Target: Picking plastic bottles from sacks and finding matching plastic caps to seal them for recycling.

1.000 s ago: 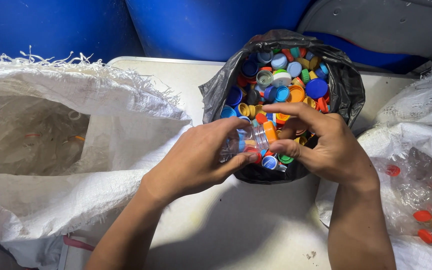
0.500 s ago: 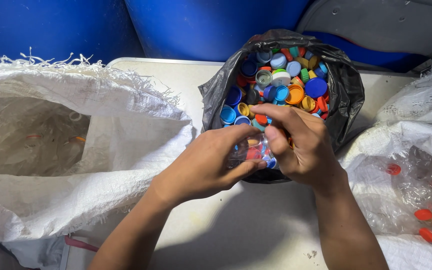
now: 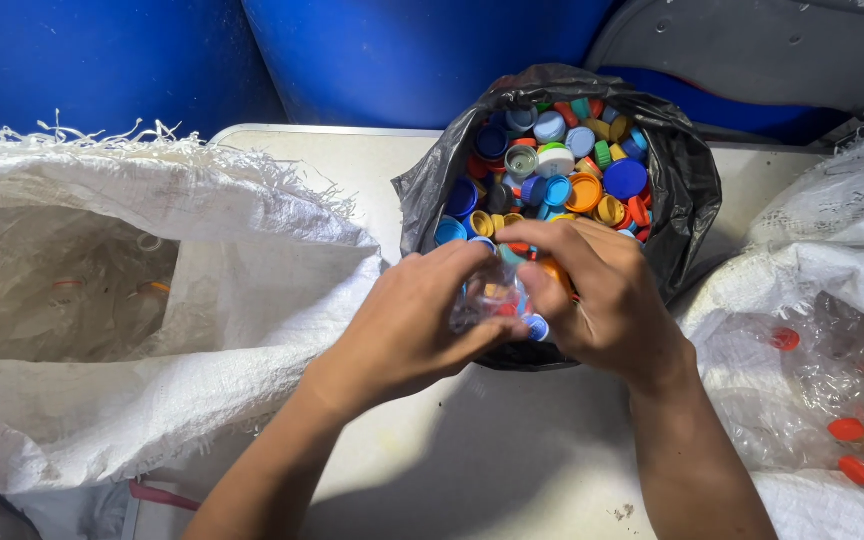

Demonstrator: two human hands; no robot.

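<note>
On the left, a wide white woven sack [image 3: 152, 330] lies open on the pale surface [image 3: 512, 450]; inside it, faint outlines of clear plastic bottles show through the shadow.

The left hand [image 3: 417, 320] is closed around a small clear plastic bottle [image 3: 487, 298], gripping its crumpled body and keeping it over the near rim of the black bag [image 3: 687, 190]. The right hand [image 3: 602, 300] meets it from the other side, fingers [image 3: 542, 300] pinched at the bottle's neck, where a blue cap [image 3: 538, 326] peeks out just below the thumb. Both hands are touching the bottle, and the bottle sits between them, just above the heap of coloured caps [image 3: 562, 170] that fills the black bag.

Judging by this grip, the step in hand is twisting the cap off the bottle. The next move seems to call for a firm hold by the left hand while the right turns, with the cap kept over the bag so it falls among the others.

On the far right, a second white sack [image 3: 832, 250] holds more clear bottles with red caps [image 3: 847, 430].
</note>
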